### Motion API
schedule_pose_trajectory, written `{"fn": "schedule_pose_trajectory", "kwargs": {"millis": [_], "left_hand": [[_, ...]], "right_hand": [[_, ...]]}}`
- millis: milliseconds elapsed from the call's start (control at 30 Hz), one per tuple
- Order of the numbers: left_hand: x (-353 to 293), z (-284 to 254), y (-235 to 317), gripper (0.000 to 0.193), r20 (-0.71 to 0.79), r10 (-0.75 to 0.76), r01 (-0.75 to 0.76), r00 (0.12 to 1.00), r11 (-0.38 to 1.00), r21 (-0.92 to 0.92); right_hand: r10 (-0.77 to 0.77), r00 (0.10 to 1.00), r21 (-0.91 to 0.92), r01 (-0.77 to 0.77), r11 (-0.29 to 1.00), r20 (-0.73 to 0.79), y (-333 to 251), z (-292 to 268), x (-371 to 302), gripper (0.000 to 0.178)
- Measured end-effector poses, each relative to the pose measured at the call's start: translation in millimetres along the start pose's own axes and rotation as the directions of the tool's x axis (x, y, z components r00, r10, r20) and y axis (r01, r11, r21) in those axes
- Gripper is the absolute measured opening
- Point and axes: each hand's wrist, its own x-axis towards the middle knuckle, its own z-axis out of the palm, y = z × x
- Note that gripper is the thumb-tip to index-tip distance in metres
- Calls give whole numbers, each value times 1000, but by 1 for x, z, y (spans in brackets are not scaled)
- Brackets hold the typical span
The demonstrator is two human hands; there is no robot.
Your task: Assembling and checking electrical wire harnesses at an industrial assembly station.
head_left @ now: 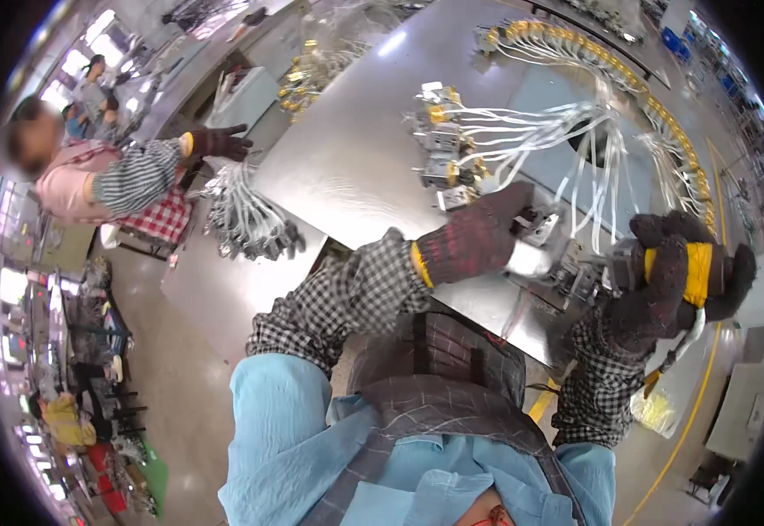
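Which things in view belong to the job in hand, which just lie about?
Likely job:
metal parts at the left hand
yellow-banded item in the right hand
white cables

Seemingly lying about:
cable bundle near the co-worker
cable heap beyond

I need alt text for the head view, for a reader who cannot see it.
A person's gloved left hand touches metal parts at a metal table, while the right hand holds a yellow-banded object. White cables fan out beyond; at left, a gloved co-worker is beside another cable bundle.

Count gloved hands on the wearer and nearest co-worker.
3: the wearer's left hand at centre, right hand at right, and the co-worker's hand at upper left; another may be hidden.
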Motion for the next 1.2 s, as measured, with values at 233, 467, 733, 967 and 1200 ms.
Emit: {"fn": "schedule_pose_trajectory", "kwargs": {"millis": [233,467,733,967,1200], "left_hand": [[-7,3,-6,64,178,110,-197,978,771,606],[6,28,22,74,75,127,-147,989,897,416],[25,20,26,72,97,-46,-13,994,848,530],[32,24,18,76,125,-69,-12,990,830,558],[-3,0,44,94,147,250,-239,957,396,886]], "right_hand": [[-302,889,-509,448,735,345,-6,-5,13,79],[-319,943,-207,332,920,95,-23,14,14,69],[-118,929,-501,292,815,350,-9,-11,7,64],[-50,914,-632,317,707,402,13,-30,5,71],[-162,931,-537,324,779,327,11,-10,4,78]]}}
